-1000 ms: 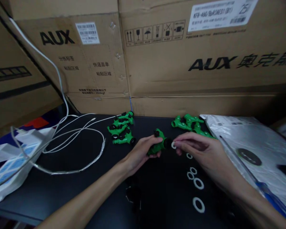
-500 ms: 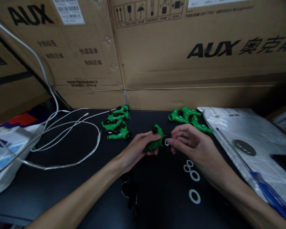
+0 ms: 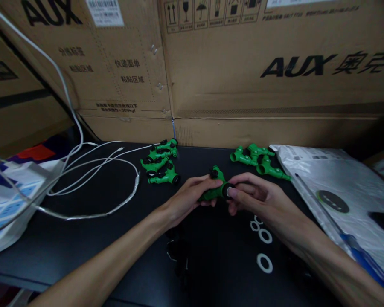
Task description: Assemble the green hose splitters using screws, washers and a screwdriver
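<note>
My left hand (image 3: 192, 194) is closed around a green Y-shaped hose fitting (image 3: 218, 174) with a small black knob and a black collar on its right end. Thumb and fingers of my right hand (image 3: 259, 194) pinch a white washer (image 3: 229, 191) at the mouth of that collar. How deep the washer sits is hidden by my thumb. Below my right hand lie several loose white washers (image 3: 270, 267), partly overlapped by the hand. Dark black pieces (image 3: 177, 251), hard to make out, rest below my left hand.
Several green fittings with black parts (image 3: 166, 175) lie at back left, plain green fittings (image 3: 270, 169) at back right. White cables (image 3: 92, 216) and a power strip (image 3: 6, 230) occupy the left. A blue-handled screwdriver (image 3: 365, 260) lies by a white plastic package (image 3: 310, 162). Cardboard boxes (image 3: 211, 94) stand behind.
My right thumb has moved in against the collar, and the washer is now at its mouth. The black collar faces me slightly more. The whole view has shifted a little.
</note>
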Available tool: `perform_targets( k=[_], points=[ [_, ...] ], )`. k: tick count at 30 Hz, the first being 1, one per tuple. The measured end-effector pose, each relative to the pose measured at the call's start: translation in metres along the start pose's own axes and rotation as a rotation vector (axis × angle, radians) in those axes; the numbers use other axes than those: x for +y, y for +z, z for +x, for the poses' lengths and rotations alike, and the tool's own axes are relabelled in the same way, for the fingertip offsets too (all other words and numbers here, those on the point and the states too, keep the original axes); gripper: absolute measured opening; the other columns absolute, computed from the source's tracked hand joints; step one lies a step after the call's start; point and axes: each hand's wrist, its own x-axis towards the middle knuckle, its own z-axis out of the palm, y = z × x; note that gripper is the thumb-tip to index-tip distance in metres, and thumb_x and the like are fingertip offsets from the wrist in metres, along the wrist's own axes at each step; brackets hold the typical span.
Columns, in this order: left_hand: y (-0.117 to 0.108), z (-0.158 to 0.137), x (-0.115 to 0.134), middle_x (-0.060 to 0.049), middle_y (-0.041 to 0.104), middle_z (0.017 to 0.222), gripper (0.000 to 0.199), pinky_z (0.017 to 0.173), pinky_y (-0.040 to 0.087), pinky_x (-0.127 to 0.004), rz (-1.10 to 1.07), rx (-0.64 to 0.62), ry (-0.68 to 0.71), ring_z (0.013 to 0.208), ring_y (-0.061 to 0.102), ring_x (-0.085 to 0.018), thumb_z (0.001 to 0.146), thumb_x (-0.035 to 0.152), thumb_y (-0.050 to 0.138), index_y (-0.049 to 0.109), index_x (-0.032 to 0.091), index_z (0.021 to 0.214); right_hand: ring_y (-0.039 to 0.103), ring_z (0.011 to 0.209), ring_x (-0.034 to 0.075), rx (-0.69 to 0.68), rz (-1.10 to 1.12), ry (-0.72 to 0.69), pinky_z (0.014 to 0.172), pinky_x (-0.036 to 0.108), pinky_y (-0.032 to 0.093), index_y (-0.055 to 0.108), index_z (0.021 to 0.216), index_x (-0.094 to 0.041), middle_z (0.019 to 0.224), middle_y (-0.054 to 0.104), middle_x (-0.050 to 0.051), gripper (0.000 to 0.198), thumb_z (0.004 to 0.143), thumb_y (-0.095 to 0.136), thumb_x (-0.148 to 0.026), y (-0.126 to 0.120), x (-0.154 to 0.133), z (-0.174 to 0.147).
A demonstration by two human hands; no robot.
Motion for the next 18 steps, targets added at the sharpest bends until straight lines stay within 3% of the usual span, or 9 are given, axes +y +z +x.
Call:
perform_targets(
  k=[8, 18],
  points=[
    [-0.0015, 0.0016, -0.004, 0.001, 0.054, 0.082, 0.029, 0.067, 0.036, -0.025, 0.054, 0.009, 0.028, 0.072, 0.049, -0.011, 0.087, 0.045, 0.071, 0.064, 0.017, 0.09, 0.073, 0.071, 0.014, -0.003, 0.046, 0.071, 0.069, 0.023, 0.058, 0.059, 0.11, -0.017, 0.084, 0.077, 0.006, 0.041, 0.084, 0.08, -0.042, -0.0009, 0.0001, -0.0008],
    [-0.0018, 0.0028, -0.0051, 0.001, 0.057, 0.081, 0.03, 0.069, 0.038, -0.025, 0.102, 0.014, 0.033, 0.073, 0.049, -0.011, 0.088, 0.046, 0.069, 0.066, 0.017, 0.089, 0.074, 0.07, 0.012, -0.006, 0.089, 0.049, 0.068, 0.021, 0.061, 0.061, 0.086, -0.016, 0.082, 0.078, 0.005, 0.029, 0.083, 0.082, -0.037, -0.0003, -0.0009, -0.002]
  ],
)
